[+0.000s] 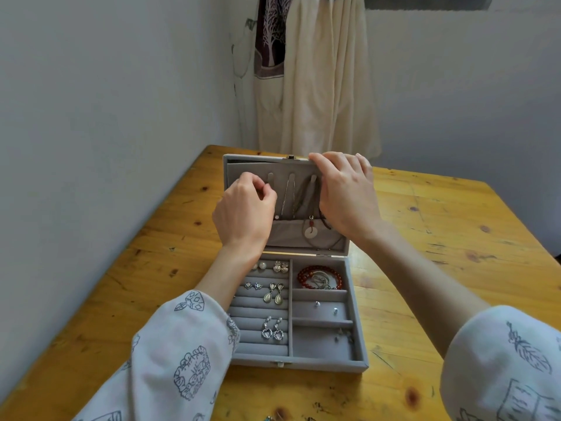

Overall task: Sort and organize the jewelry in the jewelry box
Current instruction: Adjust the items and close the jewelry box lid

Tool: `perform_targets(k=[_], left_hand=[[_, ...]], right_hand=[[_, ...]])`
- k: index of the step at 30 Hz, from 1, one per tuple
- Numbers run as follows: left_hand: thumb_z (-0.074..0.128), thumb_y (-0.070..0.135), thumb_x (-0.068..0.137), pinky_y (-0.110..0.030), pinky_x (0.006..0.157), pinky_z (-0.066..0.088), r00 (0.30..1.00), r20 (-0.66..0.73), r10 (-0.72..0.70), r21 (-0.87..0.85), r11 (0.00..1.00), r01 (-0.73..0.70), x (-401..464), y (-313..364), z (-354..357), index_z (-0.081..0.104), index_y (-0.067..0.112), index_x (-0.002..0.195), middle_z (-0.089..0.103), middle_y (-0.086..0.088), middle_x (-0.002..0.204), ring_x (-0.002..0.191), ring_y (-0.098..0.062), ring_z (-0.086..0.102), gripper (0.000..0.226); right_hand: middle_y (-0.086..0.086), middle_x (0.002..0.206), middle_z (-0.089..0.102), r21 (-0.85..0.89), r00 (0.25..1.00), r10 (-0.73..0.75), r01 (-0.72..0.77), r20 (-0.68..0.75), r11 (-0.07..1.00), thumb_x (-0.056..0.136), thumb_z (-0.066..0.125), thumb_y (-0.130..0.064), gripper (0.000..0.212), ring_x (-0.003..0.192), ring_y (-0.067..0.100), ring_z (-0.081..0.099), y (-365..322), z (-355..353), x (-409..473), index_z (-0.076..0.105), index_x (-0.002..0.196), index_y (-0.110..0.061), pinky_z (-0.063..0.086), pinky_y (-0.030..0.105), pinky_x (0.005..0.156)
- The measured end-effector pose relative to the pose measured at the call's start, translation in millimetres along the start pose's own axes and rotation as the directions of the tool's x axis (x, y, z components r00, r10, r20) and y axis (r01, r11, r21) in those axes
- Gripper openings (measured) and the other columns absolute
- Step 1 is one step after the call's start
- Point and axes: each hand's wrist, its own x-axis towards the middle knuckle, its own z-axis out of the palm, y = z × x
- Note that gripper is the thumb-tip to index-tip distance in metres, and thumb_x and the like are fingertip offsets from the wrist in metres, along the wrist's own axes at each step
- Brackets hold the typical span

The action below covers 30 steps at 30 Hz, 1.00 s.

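Note:
A grey velvet jewelry box (359, 354) stands open on the wooden table, its lid (233, 174) upright. Necklaces (291, 199) hang from hooks inside the lid; one carries a white round pendant (310, 232). My left hand (246, 208) is at the lid's left hooks, fingers curled, pinching something small I cannot make out. My right hand (346, 192) grips the lid's top right edge. Earring pairs (274, 293) sit in the ring rolls on the left. A red bead bracelet (320, 276) lies in the top right compartment.
The wooden table (440, 238) stands against a white wall on the left. A cream curtain (318, 86) hangs behind it. A few small jewelry pieces (273, 417) lie at the table's near edge. Small studs (326, 308) rest in the right middle compartment.

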Motion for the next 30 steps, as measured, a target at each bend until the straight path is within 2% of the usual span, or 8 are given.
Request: perform_targets(k=[3, 8, 10, 12, 16, 19, 24, 30], left_hand=[[0.053, 0.025, 0.09, -0.023, 0.061, 0.033, 1.0, -0.012, 0.018, -0.06, 0.998, -0.019, -0.9, 1.5, -3.9, 0.063, 0.014, 0.092, 0.064, 0.001, 0.087, 0.075, -0.011, 0.048, 0.015], [0.056, 0.019, 0.087, -0.018, 0.057, 0.045, 0.964, 0.171, -0.204, -0.39, 0.885, 0.256, 7.0, 2.8, -6.8, 0.057, 0.015, 0.085, 0.066, 0.002, 0.077, 0.064, -0.011, 0.063, 0.005], [0.054, 0.019, 0.089, -0.008, 0.048, 0.043, 0.949, 0.22, -0.225, -0.433, 0.849, 0.302, 7.9, 1.3, -6.3, 0.056, 0.013, 0.087, 0.066, 0.003, 0.073, 0.049, 0.0, 0.058, 0.006], [0.054, 0.021, 0.091, -0.01, 0.048, 0.043, 0.947, 0.228, -0.225, -0.441, 0.844, 0.306, 6.1, -0.1, -5.5, 0.057, 0.012, 0.09, 0.066, 0.005, 0.071, 0.048, -0.001, 0.055, 0.009], [0.059, 0.027, 0.089, -0.024, 0.067, 0.05, 0.956, 0.2, -0.214, -0.405, 0.871, 0.279, 3.0, -3.3, -1.4, 0.061, 0.013, 0.089, 0.062, 0.008, 0.063, 0.066, -0.01, 0.061, 0.014], [0.063, 0.031, 0.086, -0.019, 0.064, 0.042, 0.975, 0.146, -0.168, -0.288, 0.936, 0.205, 2.5, -2.8, -1.1, 0.066, 0.012, 0.092, 0.062, 0.004, 0.066, 0.074, -0.013, 0.061, 0.021], [0.055, 0.03, 0.089, -0.028, 0.062, 0.038, 0.99, 0.058, -0.132, -0.073, 0.988, 0.136, 2.7, -0.8, -0.8, 0.069, 0.018, 0.097, 0.07, -0.004, 0.09, 0.086, -0.023, 0.061, 0.019], [0.056, 0.032, 0.089, -0.026, 0.065, 0.036, 0.995, 0.064, -0.077, -0.024, 0.997, 0.079, -7.2, -12.9, 0.9, 0.067, 0.019, 0.099, 0.069, -0.002, 0.098, 0.093, -0.022, 0.06, 0.02]], right_hand=[[0.008, 0.127, 0.055, -0.003, 1.0, 0.001, -0.001, 0.023, 1.0, 0.084, 0.047, 0.001, 0.049, 0.123, 0.029, 0.044, -0.9, -1.4, -0.1, 0.05, 0.13, -0.015, 0.016, 0.043, 0.112], [0.007, 0.131, 0.052, -0.002, 0.999, 0.002, -0.002, 0.037, 1.0, 0.085, 0.046, -0.002, 0.049, 0.126, 0.027, 0.041, -1.3, -6.1, -0.6, 0.047, 0.132, -0.016, 0.012, 0.042, 0.113], [0.007, 0.131, 0.052, -0.001, 0.999, 0.003, -0.003, 0.034, 1.0, 0.085, 0.046, -0.002, 0.049, 0.126, 0.028, 0.041, -1.1, -6.9, -0.4, 0.047, 0.132, -0.016, 0.011, 0.042, 0.113], [0.007, 0.13, 0.052, -0.003, 0.999, 0.003, -0.003, 0.032, 1.0, 0.084, 0.047, -0.001, 0.05, 0.125, 0.028, 0.041, -1.7, -5.7, -1.1, 0.047, 0.132, -0.016, 0.011, 0.042, 0.113], [0.006, 0.13, 0.052, 0.004, 1.0, 0.002, -0.002, 0.023, 1.0, 0.083, 0.049, -0.001, 0.052, 0.125, 0.027, 0.041, -2.4, -4.4, -1.5, 0.047, 0.132, -0.016, 0.01, 0.042, 0.114], [0.005, 0.131, 0.051, -0.003, 0.999, 0.003, -0.003, 0.035, 1.0, 0.084, 0.048, -0.002, 0.052, 0.127, 0.026, 0.039, -1.9, -4.4, -1.3, 0.045, 0.134, -0.016, 0.008, 0.042, 0.114], [0.007, 0.129, 0.052, 0.005, 1.0, -0.005, 0.005, 0.019, 1.0, 0.083, 0.049, -0.002, 0.051, 0.126, 0.028, 0.041, -2.0, -1.5, -1.0, 0.047, 0.132, -0.015, 0.009, 0.044, 0.114], [0.005, 0.127, 0.054, -0.002, 1.0, -0.008, 0.008, -0.024, 1.0, 0.084, 0.05, -0.004, 0.048, 0.125, 0.026, 0.042, -1.5, 2.5, -3.2, 0.049, 0.13, -0.016, 0.005, 0.047, 0.115]])
